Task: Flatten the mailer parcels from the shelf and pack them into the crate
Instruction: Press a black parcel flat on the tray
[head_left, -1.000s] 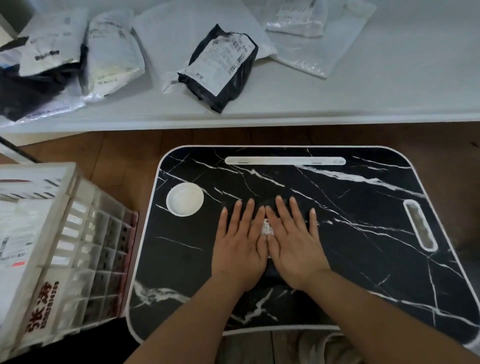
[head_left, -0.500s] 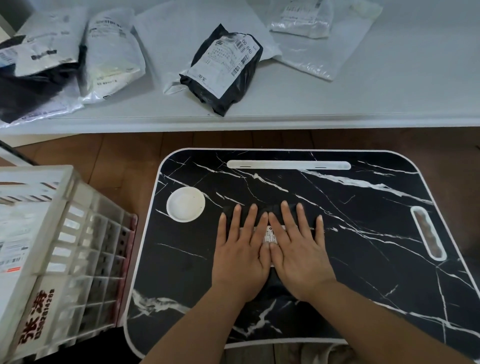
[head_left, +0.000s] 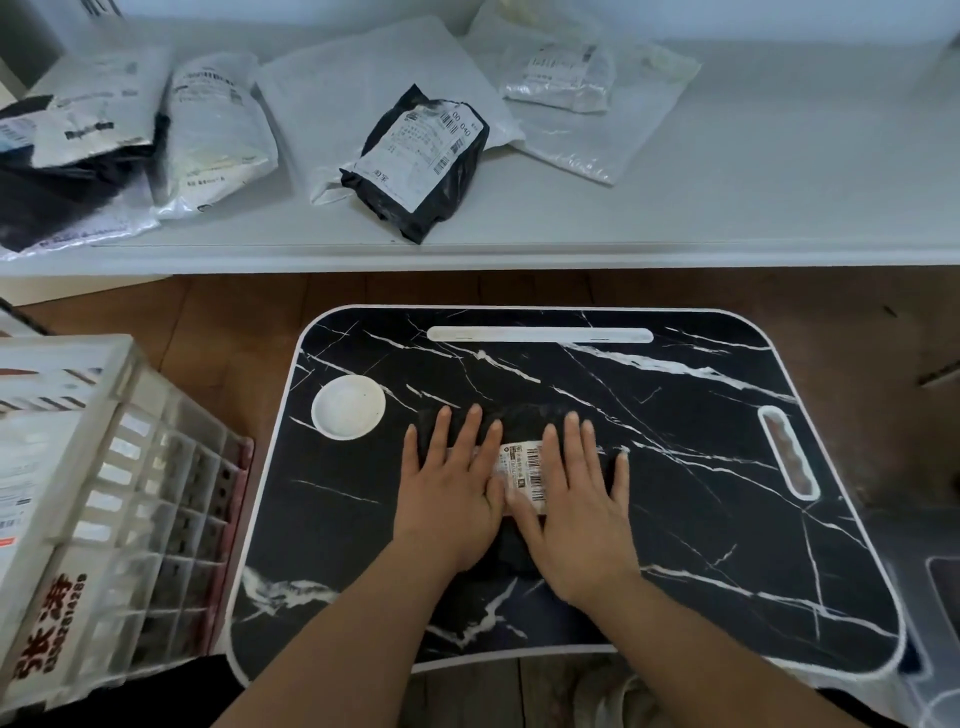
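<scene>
Both hands are flat, fingers straight, pressing a black mailer (head_left: 511, 415) down mid lap desk (head_left: 701, 545). Left hand (head_left: 451, 488) covers its left part, right hand (head_left: 576, 506) its right, with the barcode label (head_left: 522, 467) peeking out between them. Its outline is hard to make out against the dark marble. The crate (head_left: 124, 519) sits off the desk's left edge, red writing on its side. Further back, the shelf (head_left: 779, 208) holds a black parcel (head_left: 421, 166) whose label reads "00 040".

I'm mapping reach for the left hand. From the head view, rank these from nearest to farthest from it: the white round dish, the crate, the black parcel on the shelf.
From the left hand:
1. White round dish, just to its left on the lap desk.
2. Crate, farther left, beside the desk.
3. Black parcel, up on the shelf beyond the desk.
</scene>
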